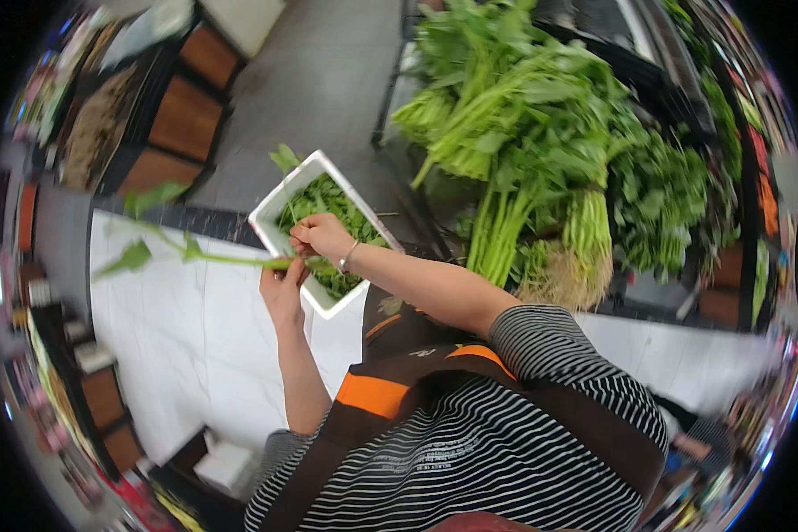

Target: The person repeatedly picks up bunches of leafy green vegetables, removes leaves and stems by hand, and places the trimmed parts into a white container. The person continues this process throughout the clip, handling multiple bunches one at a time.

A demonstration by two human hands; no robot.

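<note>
My left hand (pixel 283 292) is closed around the thick end of a long green stalk (pixel 223 259), whose leafy end reaches out to the left and is blurred. Close beside it, my right hand (pixel 322 238) has its fingertips pinched together above a white foam box (pixel 366 216); a thin stem seems to stand up from them, though what they grip is hard to make out. Loose green leaves (pixel 336 199) lie inside the box, which sits tilted in the view below both hands.
Large bundles of leafy green stalks (pixel 525 113), one with roots (pixel 572 276), are piled on a stand at the right. Wood-panelled display bins (pixel 186 113) stand at the upper left. A white box (pixel 225 465) is at the lower left. Part of another person (pixel 695 447) shows at the lower right.
</note>
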